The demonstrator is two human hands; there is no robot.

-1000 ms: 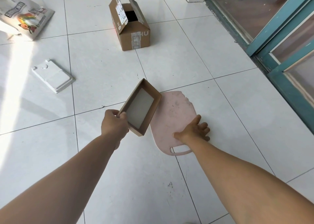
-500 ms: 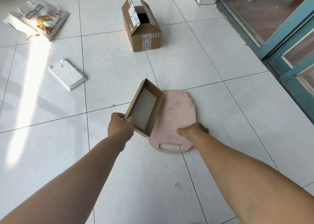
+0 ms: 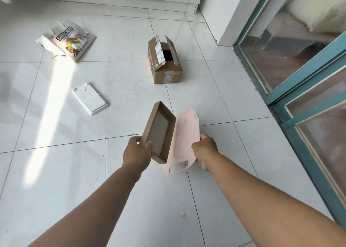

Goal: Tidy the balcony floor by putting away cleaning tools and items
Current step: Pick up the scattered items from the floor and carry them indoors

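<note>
The pink board (image 3: 185, 134) is being held off the floor (image 3: 131, 200), tilted, with its handle cutout at the near, lower end and its chipped far edge pointing away. The right hand (image 3: 205, 151) is gripping it along its right edge, fingers curled round the rim. Just to the left of that grip, the shallow brown tray box (image 3: 159, 132) is overlapping the board's left side, its open face turned towards the camera and showing a pale grey inside. The left hand (image 3: 136, 154) is gripping the box at its near left corner, thumb lying over the rim and fingers wrapped behind; whether box and board are touching cannot be told.

Beyond both grips, straight ahead and well apart, a cardboard carton (image 3: 165, 63) is sitting on the tiles with its top flaps standing open and a white shipping label on one flap. Ahead and to the left of the left hand, a white moulded tray (image 3: 89, 98) is lying flat. Farther off in the same direction, a printed white bag (image 3: 67, 40) is lying crumpled, with a bright strip of sunlight running across the tiles near it. To the right of the right hand, a teal-framed glass door (image 3: 299, 74) is bordering the floor.
</note>
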